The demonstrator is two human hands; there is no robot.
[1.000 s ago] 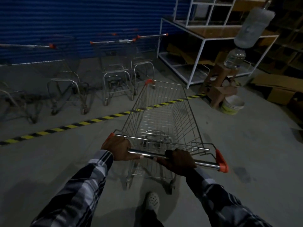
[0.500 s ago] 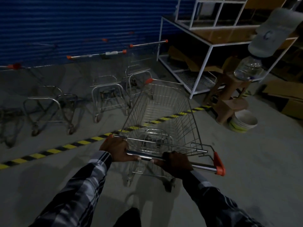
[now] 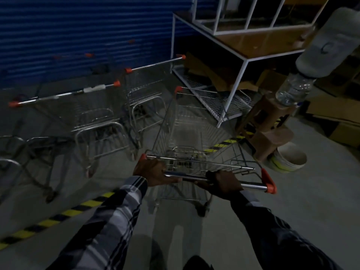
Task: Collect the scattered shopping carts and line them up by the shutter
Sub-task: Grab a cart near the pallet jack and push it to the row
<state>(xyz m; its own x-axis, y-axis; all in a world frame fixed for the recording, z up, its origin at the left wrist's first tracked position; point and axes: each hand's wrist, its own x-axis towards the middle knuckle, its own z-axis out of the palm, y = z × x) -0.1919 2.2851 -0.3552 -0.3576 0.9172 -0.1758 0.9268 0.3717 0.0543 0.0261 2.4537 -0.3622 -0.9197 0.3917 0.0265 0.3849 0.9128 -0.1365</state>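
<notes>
Carts parked by shutter (image 3: 78, 26) — three visible (image 3: 93, 114). Fourth cart (image 3: 191, 133): your left hand (image 3: 153, 172) and right hand (image 3: 224, 182) grip its handle — unparked.

Empty wire shopping cart (image 3: 191, 129) with chrome handle and orange end caps, upright, straddling the yellow-black floor stripe. Parked carts (image 3: 109, 114) stand in a row just left, before the blue shutter (image 3: 78, 36).

Glossy chrome cart handle (image 3: 251, 185), orange plastic caps, matt concrete floor (image 3: 311, 211).
</notes>
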